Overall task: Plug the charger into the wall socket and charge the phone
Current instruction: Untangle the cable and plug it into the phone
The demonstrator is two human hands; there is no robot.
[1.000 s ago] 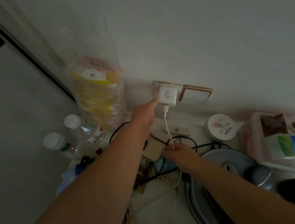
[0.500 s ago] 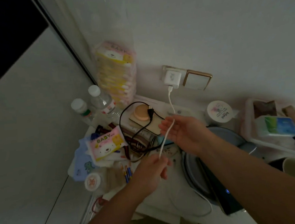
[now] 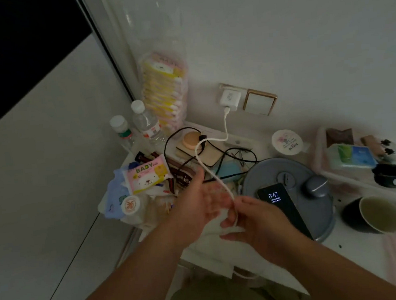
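The white charger (image 3: 230,99) sits plugged in the wall socket (image 3: 223,87). Its white cable (image 3: 214,174) drops from the charger, loops over the cluttered shelf and runs down between my hands. My right hand (image 3: 252,221) pinches the cable near its lower part. My left hand (image 3: 197,203) is spread, fingers apart, with the cable passing along its palm. The phone (image 3: 283,208) lies with its screen lit, showing 8:47, on a grey round lid (image 3: 286,169) just right of my right hand. The cable's free end is hidden by my hands.
A gold-framed wall switch (image 3: 259,102) is beside the socket. Two water bottles (image 3: 146,124), a tall stack of tissue packs (image 3: 164,93), a baby-wipes pack (image 3: 147,176), black cables (image 3: 235,158), a round tub (image 3: 286,143), a pink tray (image 3: 349,157) and a dark cup (image 3: 375,214) crowd the shelf.
My left hand left the charger and came down to the cable. Both hands slid lower along the cable toward me. The view tilted down; the lit phone came into sight.
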